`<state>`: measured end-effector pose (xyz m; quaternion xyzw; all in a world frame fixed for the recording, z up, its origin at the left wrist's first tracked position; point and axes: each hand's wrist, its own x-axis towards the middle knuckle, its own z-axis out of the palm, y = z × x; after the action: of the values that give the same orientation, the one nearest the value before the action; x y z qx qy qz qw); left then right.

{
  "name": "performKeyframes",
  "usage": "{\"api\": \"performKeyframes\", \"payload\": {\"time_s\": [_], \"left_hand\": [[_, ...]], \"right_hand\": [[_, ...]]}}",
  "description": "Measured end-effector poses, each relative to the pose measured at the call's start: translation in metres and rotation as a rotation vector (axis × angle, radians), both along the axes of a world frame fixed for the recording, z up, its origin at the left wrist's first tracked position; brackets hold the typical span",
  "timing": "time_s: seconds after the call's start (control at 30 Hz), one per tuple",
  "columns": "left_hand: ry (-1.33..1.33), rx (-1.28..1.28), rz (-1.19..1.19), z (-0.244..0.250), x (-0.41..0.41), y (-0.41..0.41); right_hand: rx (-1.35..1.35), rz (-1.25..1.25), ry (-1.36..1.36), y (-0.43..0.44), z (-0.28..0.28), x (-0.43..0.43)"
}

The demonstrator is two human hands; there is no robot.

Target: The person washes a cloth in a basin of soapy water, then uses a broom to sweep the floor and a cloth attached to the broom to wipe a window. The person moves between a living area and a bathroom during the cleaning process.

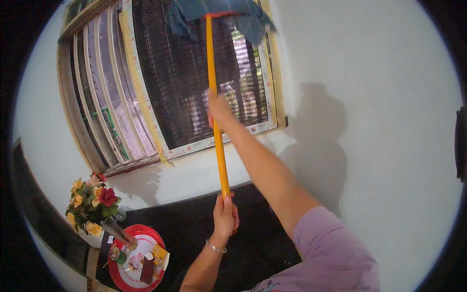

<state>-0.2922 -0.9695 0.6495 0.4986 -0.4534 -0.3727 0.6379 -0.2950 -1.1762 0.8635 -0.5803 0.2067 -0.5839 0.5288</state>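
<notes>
A long yellow pole (220, 153) rises steeply in front of a window, with a red bar (224, 14) across its top end. A dark blue-grey cloth (226, 9) hangs over that bar, across the upper part of the window's mesh screen (175, 84); whether it touches the screen I cannot tell. My right hand (220, 109) is wrapped around the middle of the pole, slightly blurred. Lower down, my left hand (226, 215), with a bracelet at the wrist, grips the pole's bottom end.
Below the window stands a black tabletop (189, 248). On its left are a red-rimmed round tray (160, 239) holding small boxes and a green container, and a glass vase (118, 233) of flowers (93, 204). Window bars (105, 87) show at left; a white wall (394, 127) is at right.
</notes>
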Motion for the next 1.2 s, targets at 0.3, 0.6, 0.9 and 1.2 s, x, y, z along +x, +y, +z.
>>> {"api": "performKeyframes", "payload": {"time_s": [0.3,0.6,0.9,1.2], "left_hand": [[-0.077,-0.019,-0.055,0.068,-0.05,-0.041],[0.162,0.316,0.102,-0.14,0.01,0.155],[0.188,0.56,0.345,-0.228,0.01,0.355],[0.029,0.562,0.393,-0.255,-0.004,0.452]], "right_hand": [[-0.04,0.05,-0.021,-0.037,0.081,-0.054],[0.39,0.132,0.028,0.117,-0.19,0.014],[0.67,0.32,0.185,0.291,-0.346,0.075],[0.771,0.374,0.148,0.384,-0.381,0.057]]}}
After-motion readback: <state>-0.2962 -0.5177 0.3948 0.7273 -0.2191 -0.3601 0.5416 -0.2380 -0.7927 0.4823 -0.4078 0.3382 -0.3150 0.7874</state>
